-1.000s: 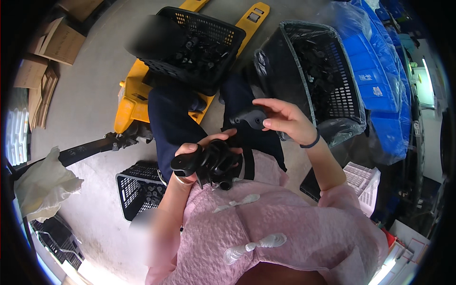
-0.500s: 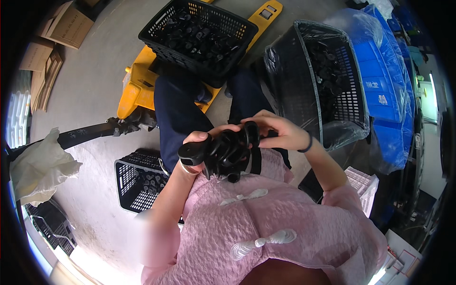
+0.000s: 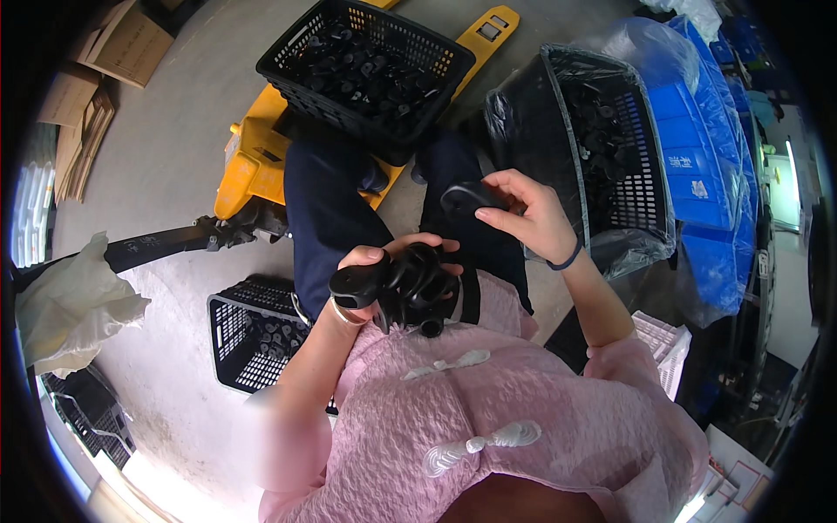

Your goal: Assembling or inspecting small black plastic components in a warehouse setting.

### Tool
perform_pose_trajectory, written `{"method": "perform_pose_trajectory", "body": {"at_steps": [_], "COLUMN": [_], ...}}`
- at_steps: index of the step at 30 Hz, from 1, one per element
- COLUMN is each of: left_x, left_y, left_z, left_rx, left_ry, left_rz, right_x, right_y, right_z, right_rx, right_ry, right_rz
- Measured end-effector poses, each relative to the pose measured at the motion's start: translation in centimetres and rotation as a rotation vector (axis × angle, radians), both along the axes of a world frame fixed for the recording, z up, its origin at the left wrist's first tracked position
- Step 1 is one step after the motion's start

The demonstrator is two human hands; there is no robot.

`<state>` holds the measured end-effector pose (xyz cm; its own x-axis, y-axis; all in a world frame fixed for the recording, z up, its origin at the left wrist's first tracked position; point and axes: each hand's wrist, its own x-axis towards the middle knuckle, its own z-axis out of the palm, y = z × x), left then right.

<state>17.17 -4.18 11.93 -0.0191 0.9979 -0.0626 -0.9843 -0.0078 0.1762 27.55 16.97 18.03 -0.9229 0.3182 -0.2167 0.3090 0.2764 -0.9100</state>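
Observation:
Against my lap, my left hand (image 3: pixel 370 257) is wrapped round a bunch of black plastic parts (image 3: pixel 410 283) with rounded ends; their exact kind is unclear. One rounded end sticks out past the thumb side. Ahead and to the right, my right hand (image 3: pixel 532 213) pinches a single flat black part (image 3: pixel 471 199) with a rounded end between thumb and fingers, apart from the bunch. Beyond my knees a black crate (image 3: pixel 418 122) holds many similar black parts. Another crate (image 3: pixel 571 131), lined with clear plastic film, stands at the right with more black parts in it.
A yellow pallet jack (image 3: pixel 248 183) lies under the far crate, its black handle (image 3: pixel 157 248) reaching left. Low at the left stands a smaller black crate (image 3: pixel 231 349) with parts. Blue bins (image 3: pixel 697 183) under film line the right; cardboard boxes (image 3: pixel 131 48) are at the far left.
My right hand has drawn away from the bunch, up and to the right, with one black part in it. My left hand stays nearly in place with the others.

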Motion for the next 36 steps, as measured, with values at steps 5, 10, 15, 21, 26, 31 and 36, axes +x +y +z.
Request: {"method": "perform_pose_trajectory", "body": {"at_steps": [5, 10, 15, 21, 26, 31, 36], "left_x": [-0.1, -0.1, 0.0, -0.1, 0.0, 0.1, 0.0], "left_y": [0.0, 0.0, -0.1, -0.1, 0.0, -0.1, 0.1], "left_z": [0.1, -0.1, -0.2, 0.0, 0.2, 0.3, 0.2], "left_rx": [-0.018, -0.004, 0.002, 0.001, 0.006, -0.005, 0.025], "left_ry": [0.018, 0.012, -0.015, -0.004, -0.045, -0.072, -0.084], "left_rz": [0.004, 0.000, 0.000, 0.002, 0.002, 0.012, 0.006], "right_x": [-0.2, -0.3, -0.3, -0.2, 0.2, 0.1, -0.1], "right_y": [-0.1, 0.0, 0.0, 0.0, 0.4, -0.2, -0.5], "right_z": [-0.6, -0.9, -0.7, -1.0, -2.3, -2.8, -3.2], "right_rx": [0.000, -0.220, -0.404, -0.404, -1.016, -1.472, -1.763], "right_ry": [0.068, 0.046, -0.066, -0.031, -0.070, -0.046, 0.094], "right_rz": [-0.033, -0.064, -0.107, -0.090, -0.162, -0.239, -0.194]}}
